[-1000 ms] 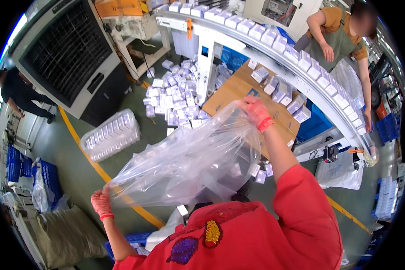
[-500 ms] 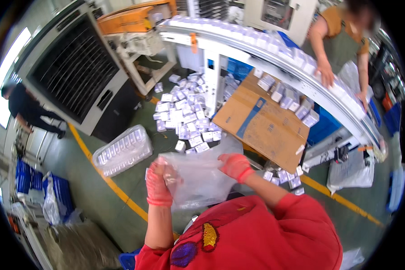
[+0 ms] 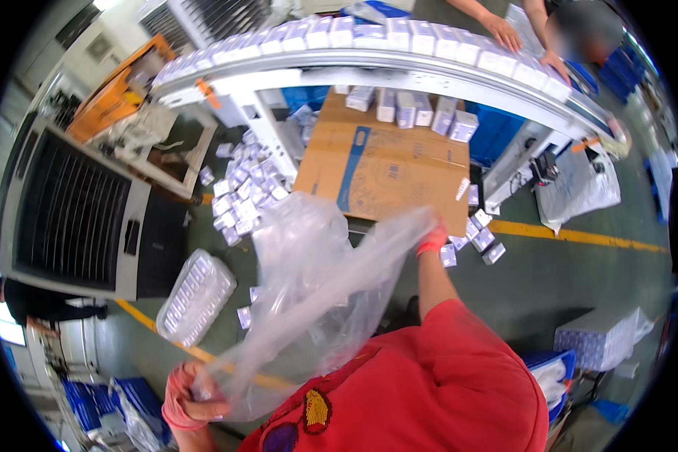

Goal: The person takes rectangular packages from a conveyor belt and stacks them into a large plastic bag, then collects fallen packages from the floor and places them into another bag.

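A large clear plastic bag (image 3: 316,294) is stretched out in front of my red shirt. My left hand (image 3: 190,395), in a pink glove, grips the bag's lower corner near the bottom edge. My right hand (image 3: 432,239), also gloved in pink, holds the bag's upper edge out over the floor, just below a flat cardboard sheet (image 3: 388,169). The bag looks empty and crumpled in its middle.
Small white boxes (image 3: 237,200) lie scattered on the floor. A curved conveyor (image 3: 369,45) carries more white boxes, and another person's hands (image 3: 505,30) work at it. A clear wrapped pack (image 3: 196,297) lies left, by a big grey machine (image 3: 83,211). Yellow floor lines cross.
My hands were close together on the bag half a second ago; now they are spread wide, left down and right up, pulling the bag open and long.
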`<state>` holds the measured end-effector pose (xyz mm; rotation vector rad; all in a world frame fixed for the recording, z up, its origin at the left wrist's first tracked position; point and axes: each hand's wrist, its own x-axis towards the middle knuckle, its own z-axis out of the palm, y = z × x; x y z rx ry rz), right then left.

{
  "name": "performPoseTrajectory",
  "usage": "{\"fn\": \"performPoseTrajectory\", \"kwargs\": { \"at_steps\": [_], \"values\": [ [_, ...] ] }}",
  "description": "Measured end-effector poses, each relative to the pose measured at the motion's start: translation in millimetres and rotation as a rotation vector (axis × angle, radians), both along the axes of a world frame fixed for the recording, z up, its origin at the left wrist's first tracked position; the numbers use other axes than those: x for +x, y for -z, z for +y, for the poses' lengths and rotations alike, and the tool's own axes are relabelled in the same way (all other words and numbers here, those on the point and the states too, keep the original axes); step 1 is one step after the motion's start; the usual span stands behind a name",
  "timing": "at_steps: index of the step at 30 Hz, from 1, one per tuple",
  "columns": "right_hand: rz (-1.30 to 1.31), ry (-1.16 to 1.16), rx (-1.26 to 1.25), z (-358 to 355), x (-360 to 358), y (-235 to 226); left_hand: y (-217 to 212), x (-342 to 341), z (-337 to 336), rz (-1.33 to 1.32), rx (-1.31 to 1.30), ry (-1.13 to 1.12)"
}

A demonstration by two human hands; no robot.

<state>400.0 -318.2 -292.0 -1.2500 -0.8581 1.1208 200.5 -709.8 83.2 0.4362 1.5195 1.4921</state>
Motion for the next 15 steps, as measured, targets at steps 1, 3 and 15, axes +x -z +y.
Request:
{"fn": "performPoseTrajectory", "kwargs": {
  "at_steps": [1, 3, 15],
  "values": [
    [-0.094, 0.107, 0.018, 21.6, 16.1, -34.6, 1.2, -6.8, -10.9, 0.131, -0.030, 0.178],
    [0.302, 0.080, 0.113, 53.0, 61.9, -110.4, 11.1, -12.7, -5.0, 0.488, -0.531, 0.448],
    [0.315, -0.465, -0.298, 68.2, 193.0, -208.7, 162.7, -57.6, 86.0, -0.145, 0.253, -0.525]
  ]
}}
